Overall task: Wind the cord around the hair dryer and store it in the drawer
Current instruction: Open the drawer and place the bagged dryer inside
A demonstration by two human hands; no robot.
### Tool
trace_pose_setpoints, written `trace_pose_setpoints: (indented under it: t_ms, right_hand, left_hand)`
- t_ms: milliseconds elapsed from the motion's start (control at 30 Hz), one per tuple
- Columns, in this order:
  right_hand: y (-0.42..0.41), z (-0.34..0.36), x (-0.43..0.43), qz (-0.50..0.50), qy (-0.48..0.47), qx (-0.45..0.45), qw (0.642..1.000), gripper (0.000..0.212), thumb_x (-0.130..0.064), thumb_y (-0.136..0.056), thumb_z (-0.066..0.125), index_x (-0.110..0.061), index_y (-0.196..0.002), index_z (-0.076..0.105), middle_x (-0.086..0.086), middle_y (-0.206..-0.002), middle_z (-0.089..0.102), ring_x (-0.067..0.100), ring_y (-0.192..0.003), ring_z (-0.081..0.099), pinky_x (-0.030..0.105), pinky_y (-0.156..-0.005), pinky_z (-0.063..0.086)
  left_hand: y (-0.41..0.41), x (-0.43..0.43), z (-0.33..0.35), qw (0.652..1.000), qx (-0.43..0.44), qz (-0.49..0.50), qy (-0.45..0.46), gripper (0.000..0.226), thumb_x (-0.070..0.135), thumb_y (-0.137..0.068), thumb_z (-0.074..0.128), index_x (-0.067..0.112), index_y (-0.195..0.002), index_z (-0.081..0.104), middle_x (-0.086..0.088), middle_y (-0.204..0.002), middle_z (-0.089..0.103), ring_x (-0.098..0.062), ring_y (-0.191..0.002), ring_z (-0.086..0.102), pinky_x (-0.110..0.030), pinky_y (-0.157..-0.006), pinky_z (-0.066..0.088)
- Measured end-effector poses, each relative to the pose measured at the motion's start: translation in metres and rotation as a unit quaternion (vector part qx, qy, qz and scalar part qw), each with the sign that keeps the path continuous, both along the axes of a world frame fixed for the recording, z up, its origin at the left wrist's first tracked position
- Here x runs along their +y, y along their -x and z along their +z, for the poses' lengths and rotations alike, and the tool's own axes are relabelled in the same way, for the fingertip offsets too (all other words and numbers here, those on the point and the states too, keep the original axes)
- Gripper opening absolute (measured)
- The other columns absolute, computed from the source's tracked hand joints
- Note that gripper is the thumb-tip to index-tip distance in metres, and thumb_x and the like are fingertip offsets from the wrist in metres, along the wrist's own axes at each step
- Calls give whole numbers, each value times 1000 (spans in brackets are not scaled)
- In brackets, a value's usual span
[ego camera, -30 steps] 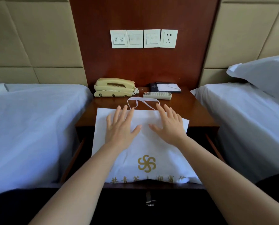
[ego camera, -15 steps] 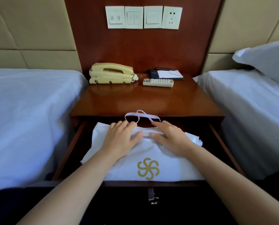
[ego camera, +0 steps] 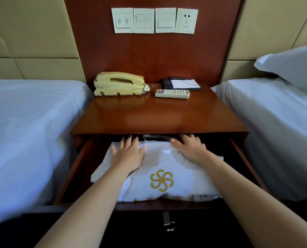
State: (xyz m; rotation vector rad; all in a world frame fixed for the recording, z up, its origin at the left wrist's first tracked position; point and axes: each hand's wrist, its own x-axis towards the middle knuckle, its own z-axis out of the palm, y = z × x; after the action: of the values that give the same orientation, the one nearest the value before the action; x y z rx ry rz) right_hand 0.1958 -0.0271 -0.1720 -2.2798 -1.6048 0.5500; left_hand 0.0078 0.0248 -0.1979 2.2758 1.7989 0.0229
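A white cloth bag (ego camera: pixel 159 169) with a gold pinwheel logo lies in the pulled-out drawer (ego camera: pixel 72 174) of the wooden nightstand (ego camera: pixel 159 117). It bulges in the middle; the hair dryer and its cord are not visible. The bag's white drawstring loop (ego camera: pixel 152 137) reaches under the nightstand top. My left hand (ego camera: pixel 127 154) lies flat on the bag's left back part, fingers spread. My right hand (ego camera: pixel 190 149) rests flat on its right back part. The fingertips of both hands reach into the shadow under the top.
On the nightstand stand a cream telephone (ego camera: pixel 118 84), a white remote control (ego camera: pixel 172 93) and a dark notepad holder with paper (ego camera: pixel 182 83). White-sheeted beds flank it on the left (ego camera: pixel 29 131) and right (ego camera: pixel 274 122). Wall switches and a socket (ego camera: pixel 186 20) sit above. A metal drawer handle (ego camera: pixel 167 221) hangs in front.
The bag went from lying on the nightstand top down into the open drawer. Both hands followed it and now press it further back, with the drawstring loop slipping under the top.
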Motion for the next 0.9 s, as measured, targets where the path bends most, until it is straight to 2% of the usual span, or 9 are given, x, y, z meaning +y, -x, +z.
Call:
trace_pose_setpoints:
  t_ms: [100, 200, 300, 367, 467, 533, 600, 700, 900]
  right_hand:
    - [6, 7, -4, 4, -11, -57, 998, 45, -46, -95, 32, -18, -124, 53, 8, -138, 45, 31, -128, 35, 42, -103, 26]
    - [19, 17, -19, 68, -41, -132, 988, 44, -45, -95, 34, -17, -126, 48, 8, -134, 47, 30, -128, 37, 41, -103, 26]
    - [36, 25, -35, 114, -45, -91, 988, 50, -52, -94, 34, -28, -137, 42, 3, -152, 28, 25, -141, 19, 46, -111, 17]
    - [44, 26, -46, 108, -16, -34, 993, 58, -62, -90, 33, -36, -142, 34, -2, -159, 8, 22, -146, 1, 55, -114, 6]
    - [42, 17, -59, 93, 29, -66, 993, 77, -74, -81, 35, -40, -146, 16, -4, -159, -10, 25, -146, -14, 62, -111, -1]
    - [33, 10, -67, 84, 49, -73, 993, 87, -77, -75, 41, -42, -147, 7, -4, -158, -15, 26, -145, -16, 63, -110, 2]
    - [22, 7, -74, 93, 56, -45, 993, 94, -74, -72, 51, -45, -146, 2, -5, -157, -20, 26, -145, -18, 62, -111, 6]
    - [7, 3, -84, 135, 64, 5, 989, 105, -69, -67, 63, -47, -145, -4, -6, -156, -23, 23, -144, -19, 58, -115, 10]
    - [1, -4, -65, 135, 42, -6, 990, 112, -67, -62, 70, -45, -145, -2, -6, -158, -17, 22, -146, -10, 58, -114, 14]
  left_hand:
    - [-2, 3, 0, 1000, 9, 25, -7, 67, 56, -97, 15, 18, -152, 11, -2, -161, 8, -21, -148, 3, -50, -115, 3]
    - [0, 5, 1, 999, 17, 47, -20, 64, 52, -98, 15, 15, -150, 21, -5, -158, 21, -22, -147, 13, -48, -115, 9]
    - [-5, -3, 10, 998, 7, 23, -62, 41, 33, -102, 24, 16, -132, 45, -8, -142, 49, -25, -133, 40, -40, -105, 27]
    - [-11, -16, 22, 996, -47, 15, -77, 37, 28, -102, 25, 18, -128, 49, -9, -134, 56, -27, -126, 48, -37, -100, 33]
    - [-13, -43, 35, 993, -117, -22, -15, 47, 42, -101, 24, 25, -142, 39, -3, -154, 33, -22, -142, 27, -44, -112, 19]
    - [-9, -65, 33, 992, -93, -84, 26, 57, 55, -96, 25, 35, -149, 20, 5, -162, 6, -17, -148, 3, -52, -115, 5]
    - [-1, -79, 32, 989, -54, -132, 44, 73, 67, -89, 30, 40, -150, 2, 9, -161, -8, -16, -148, -10, -57, -114, 1]
    - [10, -80, 32, 982, -22, -175, 63, 94, 75, -77, 44, 44, -148, -9, 11, -160, -15, -15, -147, -15, -59, -114, 3]
    - [19, -51, 24, 985, -29, -138, 95, 108, 76, -65, 61, 49, -146, -4, 15, -160, -11, -17, -148, -9, -64, -112, 8]
